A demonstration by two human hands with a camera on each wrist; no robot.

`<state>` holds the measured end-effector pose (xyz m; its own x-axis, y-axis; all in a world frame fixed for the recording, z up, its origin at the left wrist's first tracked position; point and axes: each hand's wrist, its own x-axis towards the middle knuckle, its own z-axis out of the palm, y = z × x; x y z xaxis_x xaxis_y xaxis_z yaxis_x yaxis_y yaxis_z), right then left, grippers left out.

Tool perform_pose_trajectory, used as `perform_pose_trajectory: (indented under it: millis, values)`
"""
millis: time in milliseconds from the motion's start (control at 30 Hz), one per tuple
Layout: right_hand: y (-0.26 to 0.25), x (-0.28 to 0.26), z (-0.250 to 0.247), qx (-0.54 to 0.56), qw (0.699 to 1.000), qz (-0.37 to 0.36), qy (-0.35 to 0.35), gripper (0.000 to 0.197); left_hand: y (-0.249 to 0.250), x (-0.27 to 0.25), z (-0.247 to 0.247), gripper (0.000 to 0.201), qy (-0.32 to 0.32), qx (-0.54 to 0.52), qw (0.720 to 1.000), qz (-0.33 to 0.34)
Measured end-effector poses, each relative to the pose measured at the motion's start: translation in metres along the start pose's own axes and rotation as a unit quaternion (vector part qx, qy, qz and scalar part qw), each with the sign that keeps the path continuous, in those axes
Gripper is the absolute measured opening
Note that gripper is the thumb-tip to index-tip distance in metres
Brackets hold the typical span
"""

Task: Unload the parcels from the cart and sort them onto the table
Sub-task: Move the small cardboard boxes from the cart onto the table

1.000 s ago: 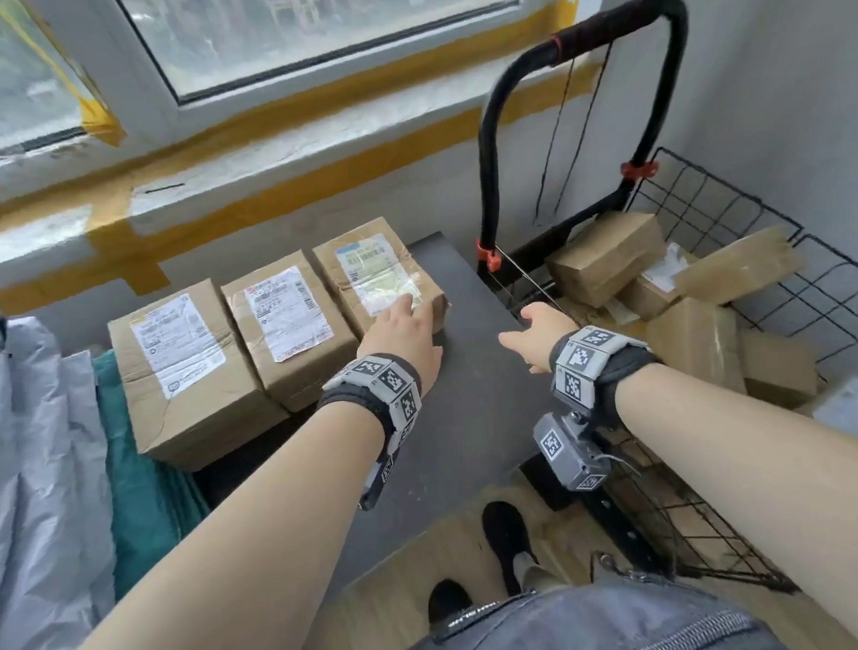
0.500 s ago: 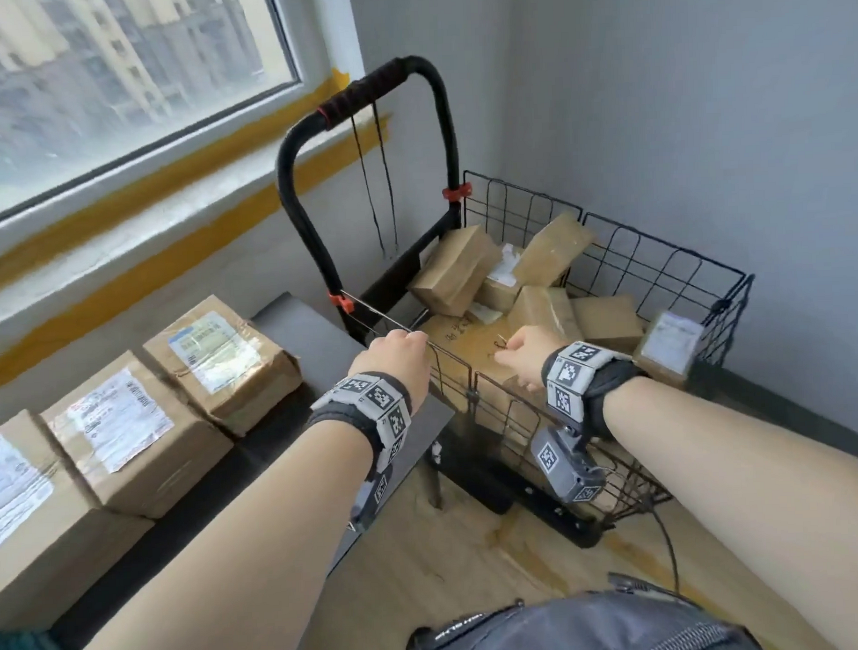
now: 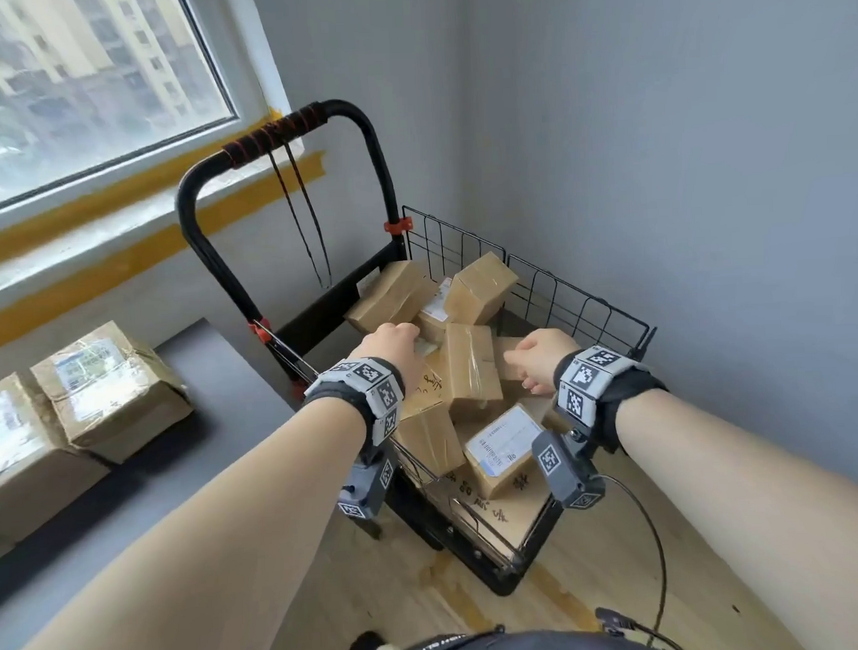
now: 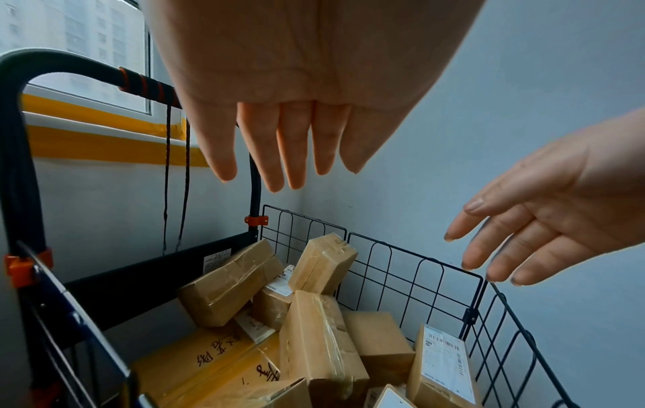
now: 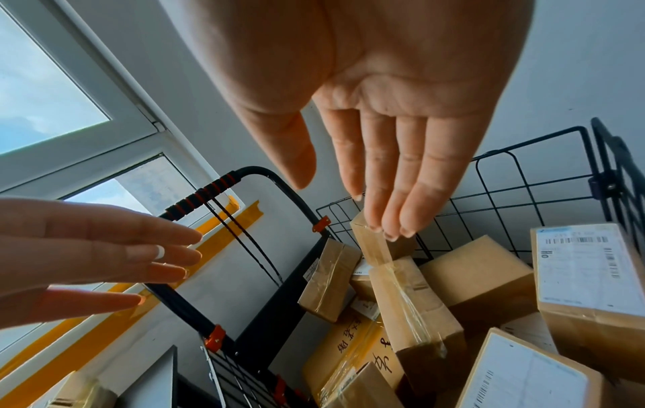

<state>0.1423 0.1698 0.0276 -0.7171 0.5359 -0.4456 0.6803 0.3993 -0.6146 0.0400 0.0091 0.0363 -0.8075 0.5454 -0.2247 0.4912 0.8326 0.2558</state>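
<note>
A black wire cart (image 3: 581,290) holds several brown cardboard parcels. A long taped parcel (image 3: 471,367) (image 4: 321,339) (image 5: 415,312) stands tilted in the middle of the pile. My left hand (image 3: 394,348) (image 4: 282,154) hovers over the cart's left side, fingers straight, holding nothing. Over the right side my right hand (image 3: 535,362) (image 5: 376,193) hangs open too, apart from the parcels. A parcel with a white label (image 3: 504,448) leans at the cart's near side. Two labelled parcels (image 3: 110,389) lie on the dark table (image 3: 215,381) at the left.
The cart's black handle (image 3: 284,130) with cords rises behind the pile, by the window wall. Grey walls close in the cart on the right. The wooden floor (image 3: 621,585) lies below. A cable (image 3: 653,535) trails from my right wrist.
The left hand left the parcel on the table and both hands swung right, coming over the pile in the cart. The view turned from the table to the cart.
</note>
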Motion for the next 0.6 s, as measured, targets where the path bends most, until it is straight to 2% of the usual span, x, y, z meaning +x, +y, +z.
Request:
perform_pose_trajectory:
  millis: [267,467,600]
  values:
    - [-0.026,0.048,-0.004,0.038,0.999,-0.021,-0.023,0.032,-0.008,0.047,-0.017,0.036,0.003,-0.004,1.000,-0.021]
    - [-0.071,0.116,0.018,0.035,0.998,-0.017,-0.039,0.036,-0.042,0.120,-0.023,0.035,-0.031,-0.012,0.999,-0.025]
    - [-0.106,0.174,0.045,0.024,0.998,0.020,-0.046,0.042,-0.077,0.180,-0.023,0.038,-0.065,-0.017,0.998,-0.016]
